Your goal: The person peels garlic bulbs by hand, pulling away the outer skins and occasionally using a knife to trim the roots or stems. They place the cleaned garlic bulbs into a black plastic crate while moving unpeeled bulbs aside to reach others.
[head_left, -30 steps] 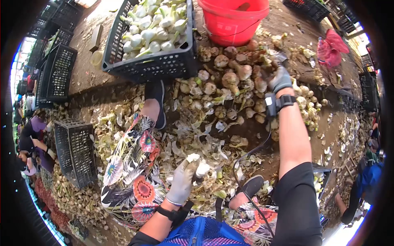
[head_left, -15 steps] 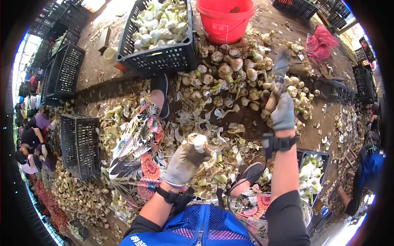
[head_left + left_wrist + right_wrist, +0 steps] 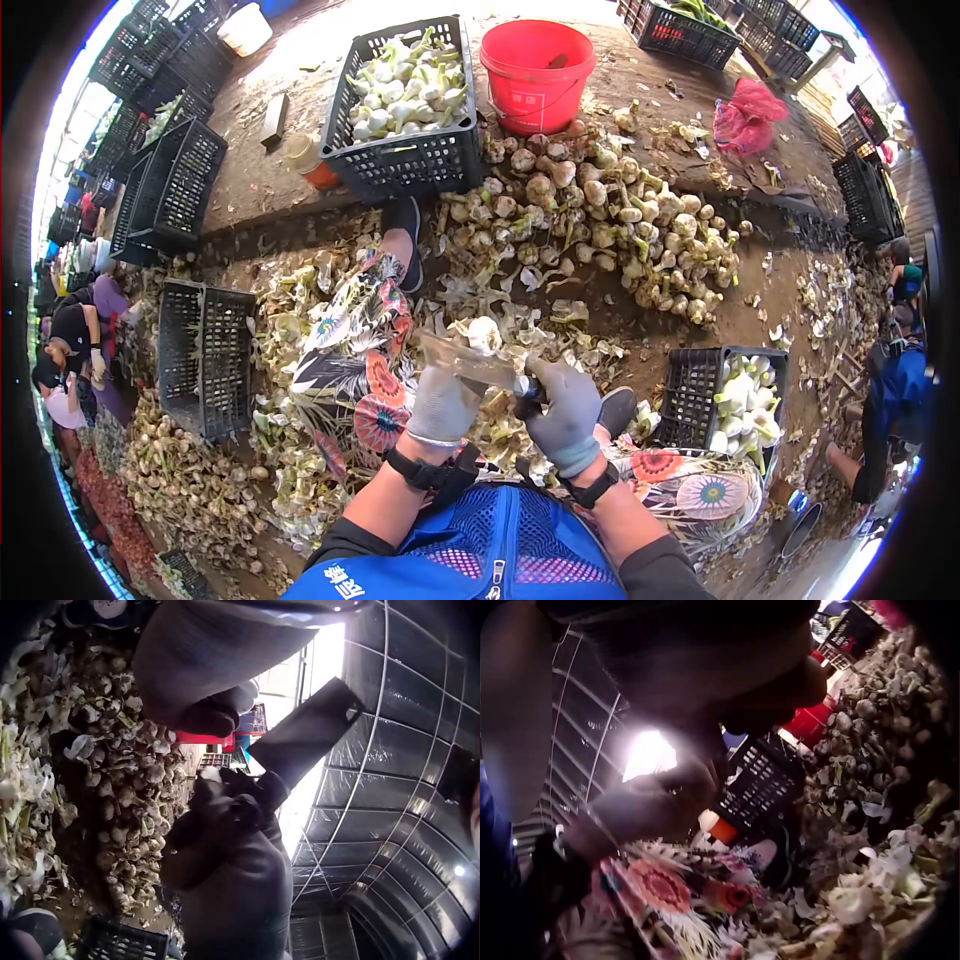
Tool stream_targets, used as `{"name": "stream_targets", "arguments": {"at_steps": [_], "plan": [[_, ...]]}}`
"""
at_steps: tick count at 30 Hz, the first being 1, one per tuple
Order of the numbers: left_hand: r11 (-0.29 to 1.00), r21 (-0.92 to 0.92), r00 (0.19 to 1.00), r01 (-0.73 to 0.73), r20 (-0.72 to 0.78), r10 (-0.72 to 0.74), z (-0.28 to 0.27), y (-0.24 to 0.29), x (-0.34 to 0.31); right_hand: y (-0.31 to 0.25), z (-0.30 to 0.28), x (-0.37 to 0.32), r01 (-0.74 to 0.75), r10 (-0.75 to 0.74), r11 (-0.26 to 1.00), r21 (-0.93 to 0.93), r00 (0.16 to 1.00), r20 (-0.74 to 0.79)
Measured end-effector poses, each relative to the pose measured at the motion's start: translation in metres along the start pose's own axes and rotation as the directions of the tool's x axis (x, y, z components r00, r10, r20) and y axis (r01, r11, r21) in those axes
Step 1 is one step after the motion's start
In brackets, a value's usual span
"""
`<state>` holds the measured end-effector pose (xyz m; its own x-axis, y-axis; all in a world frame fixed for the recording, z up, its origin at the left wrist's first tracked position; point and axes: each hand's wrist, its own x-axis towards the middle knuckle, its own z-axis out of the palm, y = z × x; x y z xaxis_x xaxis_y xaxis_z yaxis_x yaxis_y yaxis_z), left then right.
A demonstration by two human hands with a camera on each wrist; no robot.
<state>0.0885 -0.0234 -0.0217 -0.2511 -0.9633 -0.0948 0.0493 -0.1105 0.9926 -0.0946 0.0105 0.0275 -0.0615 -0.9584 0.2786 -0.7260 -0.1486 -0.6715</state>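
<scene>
In the head view a wide-bladed knife [image 3: 470,364] lies across the front of the left hand [image 3: 440,408], with a white garlic bulb [image 3: 483,334] just beyond the blade. The gloved right hand [image 3: 567,418] grips the knife's dark handle. From the left wrist, the bulb [image 3: 244,696] shows between the curled fingers of the left hand [image 3: 206,667]; the right hand [image 3: 236,881] holds the blade [image 3: 307,731] upward at a slant. Both hands are dark in the right wrist view, the left hand [image 3: 656,799] beyond the right hand [image 3: 705,675], and the knife cannot be made out there.
A pile of garlic [image 3: 600,215] lies ahead, near a red bucket [image 3: 537,90] and a crate of white bulbs [image 3: 400,165]. Another filled crate [image 3: 692,385] stands at right, a black crate [image 3: 205,360] at left. Peelings [image 3: 300,400] surround the legs.
The right hand has come back from the garlic pile with the knife, down beside the left hand. The blade now crosses in front of the left hand, which still holds the bulb.
</scene>
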Motion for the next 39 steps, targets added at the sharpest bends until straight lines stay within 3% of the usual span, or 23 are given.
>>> {"name": "stream_targets", "arguments": {"at_steps": [1,2,3,5,9,11,12,14,15,17,18,19,20,21,22,23,30,31,32,33,36,38,39], "plan": [[0.905,-0.388,0.976,0.175,-0.052,-0.211,0.001,0.003,-0.004,-0.004,-0.003,0.0,-0.004,0.005,1.0,-0.024,1.0,0.018],[0.638,-0.717,0.909,0.279,-0.016,-0.416,0.002,0.005,-0.008,-0.005,-0.004,0.0,-0.002,0.002,1.0,-0.026,1.0,0.017],[0.638,-0.718,0.911,0.277,-0.015,-0.413,0.001,-0.004,-0.013,-0.006,-0.004,0.001,0.052,-0.05,0.998,-0.029,0.998,0.043],[0.93,-0.343,0.967,0.131,-0.164,-0.197,-0.001,-0.019,-0.016,-0.006,0.001,-0.007,0.093,-0.093,0.996,0.005,0.992,0.08],[0.865,-0.464,0.954,0.19,-0.119,-0.274,0.001,-0.01,-0.019,-0.01,0.006,-0.013,0.095,-0.096,0.994,0.048,0.995,0.029],[0.995,0.068,0.987,0.074,-0.147,-0.064,-0.001,-0.016,-0.021,-0.013,0.004,-0.012,0.094,-0.098,0.995,0.045,0.991,0.089],[0.995,0.069,0.987,0.076,-0.146,-0.065,0.0,-0.019,-0.024,-0.013,0.003,-0.011,0.091,-0.095,0.995,0.045,0.991,0.089],[0.884,-0.441,0.955,0.157,-0.162,-0.25,0.005,-0.009,-0.026,-0.014,0.0,-0.011,0.117,-0.123,0.992,0.052,0.984,0.131],[0.883,-0.44,0.954,0.161,-0.16,-0.253,0.002,-0.011,-0.026,-0.014,0.0,-0.012,0.113,-0.119,0.992,0.052,0.984,0.132],[0.998,0.02,0.996,-0.053,-0.066,0.054,-0.005,-0.008,-0.022,-0.014,0.002,-0.01,0.071,-0.079,0.995,0.075,0.991,0.11],[0.998,0.021,0.996,-0.052,-0.066,0.053,-0.004,-0.007,-0.021,-0.012,0.003,-0.01,0.07,-0.078,0.995,0.076,0.991,0.11],[0.867,-0.487,0.988,0.103,-0.051,-0.145,0.0,0.01,-0.017,-0.009,0.004,-0.01,0.084,-0.088,0.996,0.042,0.992,0.088],[0.475,-0.855,0.95,0.208,0.06,-0.307,0.002,0.019,-0.016,-0.008,0.004,-0.011,0.098,-0.098,0.995,0.008,0.993,0.068],[0.475,-0.854,0.948,0.212,0.062,-0.311,0.0,0.008,-0.018,-0.008,0.004,-0.012,0.093,-0.094,0.996,0.009,0.993,0.069],[0.856,-0.501,0.988,0.126,-0.016,-0.154,-0.004,-0.012,-0.022,-0.01,0.005,-0.011,0.099,-0.103,0.994,0.048,0.99,0.091],[0.999,-0.019,1.0,-0.028,-0.006,0.028,-0.004,-0.015,-0.021,-0.011,0.005,-0.01,0.107,-0.116,0.99,0.087,0.987,0.113],[0.989,0.024,0.984,-0.143,-0.106,0.145,0.01,0.003,-0.016,-0.001,0.001,-0.007,0.137,-0.138,0.99,0.021,0.985,0.104],[0.946,-0.325,0.991,0.005,-0.126,-0.048,0.012,0.02,-0.009,0.011,0.006,-0.011,-0.033,0.03,0.998,0.053,0.998,0.056],[0.763,-0.633,0.969,0.133,-0.079,-0.235,0.013,0.038,-0.004,0.024,0.01,-0.015,-0.199,0.198,0.976,0.094,0.98,0.013],[0.757,-0.628,0.947,0.181,-0.097,-0.307,0.015,0.052,-0.002,0.038,0.014,-0.019,-0.389,0.395,0.912,0.131,0.919,-0.018],[0.784,-0.609,0.961,0.123,-0.123,-0.246,0.017,0.051,0.007,0.028,0.005,-0.015,-0.246,0.253,0.953,0.18,0.967,-0.02],[0.831,-0.542,0.97,0.129,-0.105,-0.219,0.015,0.037,0.003,-0.002,-0.014,0.003,0.011,-0.017,0.999,0.037,0.989,0.147],[0.822,-0.568,0.976,0.048,-0.147,-0.158,0.015,0.021,-0.001,-0.006,-0.009,0.001,0.059,-0.052,0.997,-0.044,0.987,0.152]]}}
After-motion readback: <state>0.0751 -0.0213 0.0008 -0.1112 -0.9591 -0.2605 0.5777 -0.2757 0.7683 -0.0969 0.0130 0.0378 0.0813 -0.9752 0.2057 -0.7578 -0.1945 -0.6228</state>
